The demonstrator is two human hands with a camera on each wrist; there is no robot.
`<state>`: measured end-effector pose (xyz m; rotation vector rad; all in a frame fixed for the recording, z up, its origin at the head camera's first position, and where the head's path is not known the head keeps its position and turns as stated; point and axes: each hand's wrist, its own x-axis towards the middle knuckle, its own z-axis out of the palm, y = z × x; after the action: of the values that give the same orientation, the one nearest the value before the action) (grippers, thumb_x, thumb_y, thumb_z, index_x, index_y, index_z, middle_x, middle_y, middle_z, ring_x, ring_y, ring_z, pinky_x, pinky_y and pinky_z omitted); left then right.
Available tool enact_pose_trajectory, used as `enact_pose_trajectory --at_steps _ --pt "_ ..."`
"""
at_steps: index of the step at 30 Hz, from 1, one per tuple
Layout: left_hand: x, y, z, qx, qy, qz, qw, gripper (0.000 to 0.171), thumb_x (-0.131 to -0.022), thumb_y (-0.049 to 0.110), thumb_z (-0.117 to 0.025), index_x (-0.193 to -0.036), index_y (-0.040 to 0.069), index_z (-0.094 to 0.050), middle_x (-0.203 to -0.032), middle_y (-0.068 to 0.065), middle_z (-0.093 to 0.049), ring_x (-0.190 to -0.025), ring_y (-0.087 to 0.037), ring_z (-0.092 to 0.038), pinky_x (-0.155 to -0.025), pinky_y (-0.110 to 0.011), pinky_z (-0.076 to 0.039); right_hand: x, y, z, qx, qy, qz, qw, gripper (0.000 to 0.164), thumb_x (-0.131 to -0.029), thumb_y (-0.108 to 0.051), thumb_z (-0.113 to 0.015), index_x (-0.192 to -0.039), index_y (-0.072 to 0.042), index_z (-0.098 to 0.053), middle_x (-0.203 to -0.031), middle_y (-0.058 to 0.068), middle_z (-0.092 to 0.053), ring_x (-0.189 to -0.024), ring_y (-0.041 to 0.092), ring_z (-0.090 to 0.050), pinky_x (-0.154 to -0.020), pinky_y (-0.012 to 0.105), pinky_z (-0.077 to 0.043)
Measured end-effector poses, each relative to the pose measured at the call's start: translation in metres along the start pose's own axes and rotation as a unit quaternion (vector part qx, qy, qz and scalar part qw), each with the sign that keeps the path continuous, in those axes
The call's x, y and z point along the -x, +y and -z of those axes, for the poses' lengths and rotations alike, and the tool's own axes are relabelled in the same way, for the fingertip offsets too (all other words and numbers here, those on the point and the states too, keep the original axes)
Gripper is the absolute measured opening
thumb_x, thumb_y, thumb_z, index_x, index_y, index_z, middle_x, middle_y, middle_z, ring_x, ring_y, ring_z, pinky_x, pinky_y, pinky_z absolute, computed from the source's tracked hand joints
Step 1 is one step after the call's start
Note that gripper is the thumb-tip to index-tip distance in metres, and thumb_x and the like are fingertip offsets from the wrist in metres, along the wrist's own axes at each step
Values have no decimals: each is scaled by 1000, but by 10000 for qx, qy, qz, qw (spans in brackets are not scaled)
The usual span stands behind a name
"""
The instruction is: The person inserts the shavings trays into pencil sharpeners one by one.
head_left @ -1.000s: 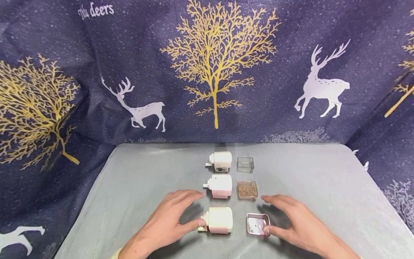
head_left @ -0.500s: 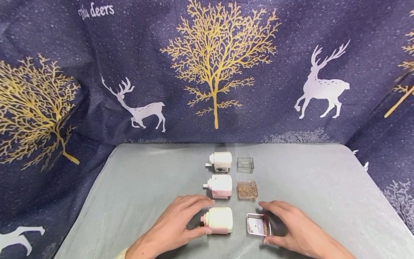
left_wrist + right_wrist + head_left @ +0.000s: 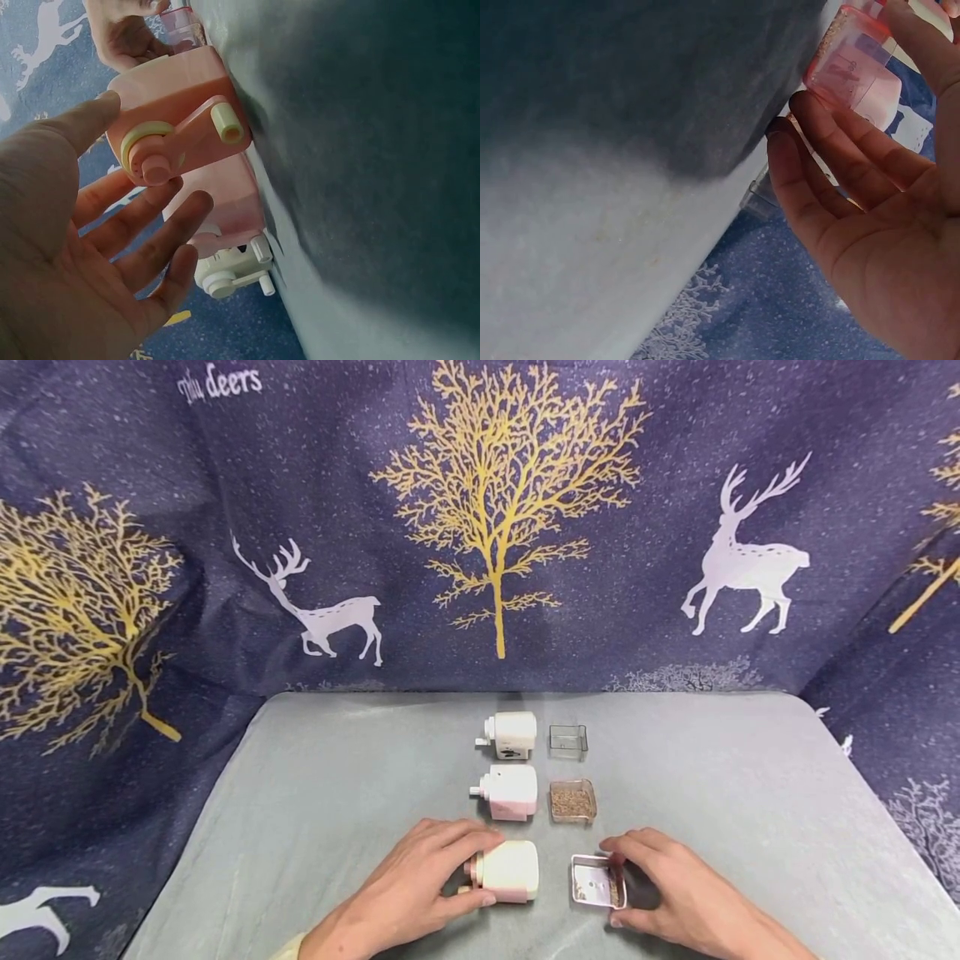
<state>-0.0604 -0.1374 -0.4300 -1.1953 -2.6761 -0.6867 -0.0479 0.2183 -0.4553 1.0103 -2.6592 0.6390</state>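
A cream-and-pink hand-crank pencil sharpener (image 3: 510,870) stands nearest the person. My left hand (image 3: 420,885) holds it at the crank end, thumb on the near side and index finger at the far side. In the left wrist view its crank (image 3: 199,124) faces the palm, and the other fingers (image 3: 154,262) are spread below. To its right is a small pinkish shavings drawer (image 3: 592,885) with some shavings inside. My right hand (image 3: 675,889) spans this drawer, with the thumb at its near corner and fingertips at the far one. Sharpener and drawer are apart.
Behind stand a pink-and-white sharpener (image 3: 512,793) and a white one (image 3: 514,735), cranks to the left. Beside them lie a clear drawer (image 3: 573,802) full of brown shavings and a clear greyish drawer (image 3: 568,742). A dark blue curtain (image 3: 600,635) hangs behind the grey table (image 3: 337,760).
The left hand has moved right, from the crank onto the sharpener's sides. My right hand's fingers have come round the drawer's far edge; its thumb has shifted to the near corner.
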Motion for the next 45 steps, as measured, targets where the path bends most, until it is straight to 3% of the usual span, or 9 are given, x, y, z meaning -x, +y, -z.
enact_pose_trajectory --at_steps 10,45 --pt "0 1 0 -44 11 -98 9999 56 -90 53 -62 -138 26 -53 -128 14 -54 -114 -6 -51 -95 -34 -43 -4 -1 0 -19 -128 -5 9999 54 -60 -53 -86 -101 -25 -64 -97 -21 -55 -89 -1 -52 -77 25 -51" --pt "-2 1 1 -68 111 -137 9998 55 -88 54 -64 -134 25 -58 -124 15 -58 -112 -4 -53 -94 -33 -44 -25 -17 -11 -391 -366 126 9985 52 -66 -50 -85 -103 -19 -66 -95 -17 -60 -86 2 -56 -73 27 -54"
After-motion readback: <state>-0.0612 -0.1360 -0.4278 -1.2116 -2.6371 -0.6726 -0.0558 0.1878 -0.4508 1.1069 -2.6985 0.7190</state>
